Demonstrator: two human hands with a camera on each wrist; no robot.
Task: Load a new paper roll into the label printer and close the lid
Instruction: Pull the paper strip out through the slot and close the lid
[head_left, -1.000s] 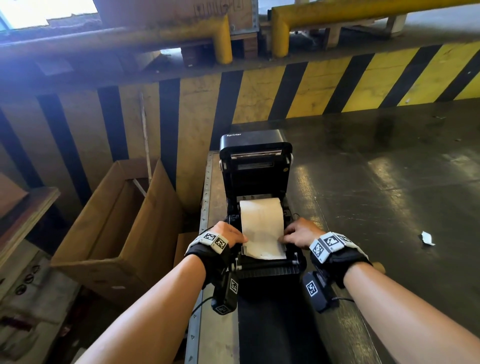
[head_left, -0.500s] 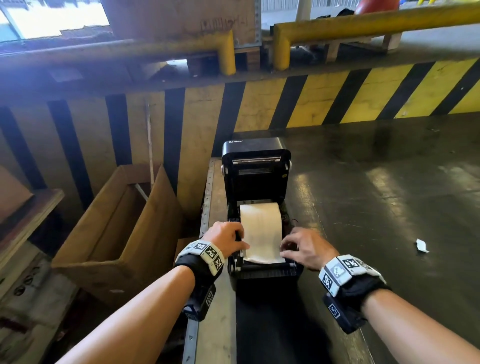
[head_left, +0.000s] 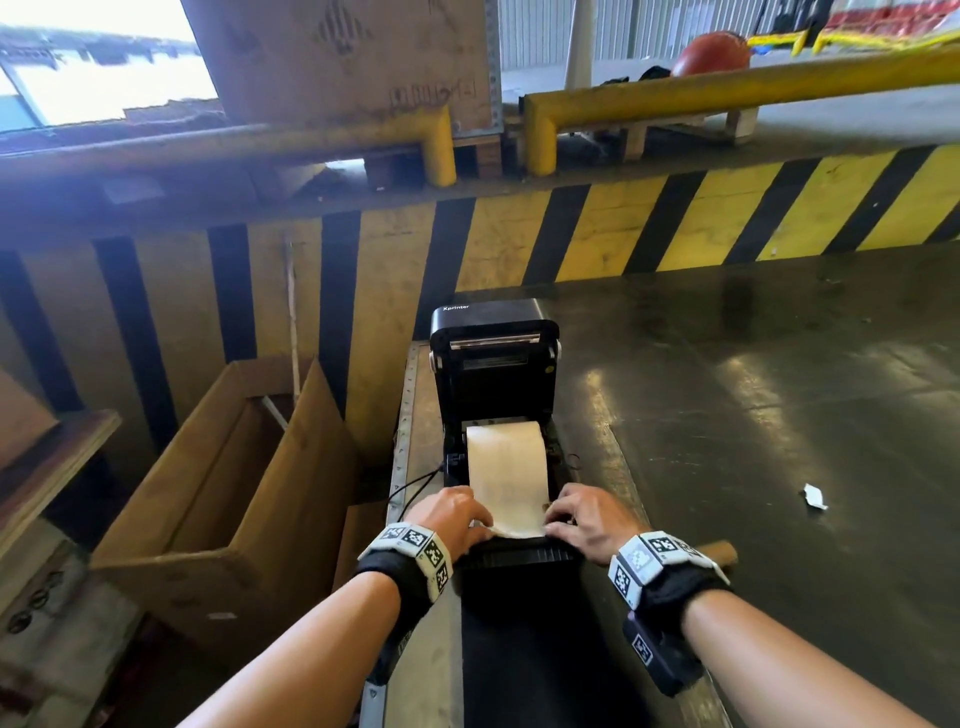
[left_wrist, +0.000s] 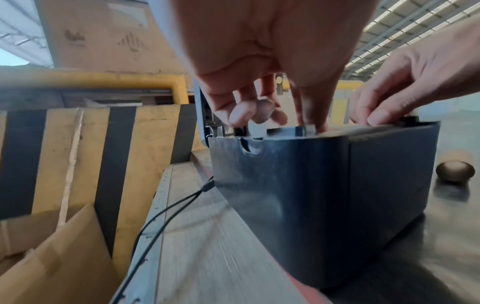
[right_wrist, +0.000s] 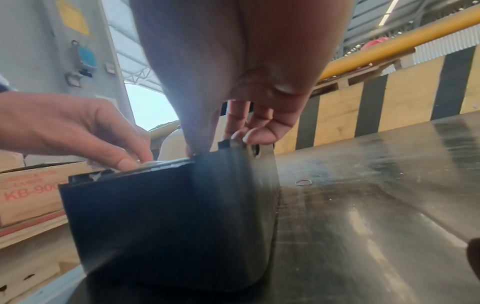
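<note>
The black label printer (head_left: 493, 364) stands on a narrow bench with its lid raised upright. A white paper roll (head_left: 506, 457) lies in its bay, and a paper strip (head_left: 514, 514) runs forward to the front edge. My left hand (head_left: 452, 512) holds the strip's left corner under its thumb, fingers curled at the printer's side (left_wrist: 259, 111). My right hand (head_left: 582, 519) holds the right corner the same way (right_wrist: 246, 131). The wrist views show the printer body (left_wrist: 324, 195) (right_wrist: 168, 216) below both thumbs. The strip's end is mostly hidden by the hands.
An open cardboard box (head_left: 208, 493) stands left of the bench, below a yellow-and-black striped wall (head_left: 623, 234). A black cable (left_wrist: 168, 209) runs from the printer's left side. A brown cardboard core (left_wrist: 454, 170), a rubber band (right_wrist: 303, 182) and a paper scrap (head_left: 814, 496) lie to the right.
Both hands have slid along the strip's edges to the printer's front edge. My head has pulled back, so more of the wall shows.
</note>
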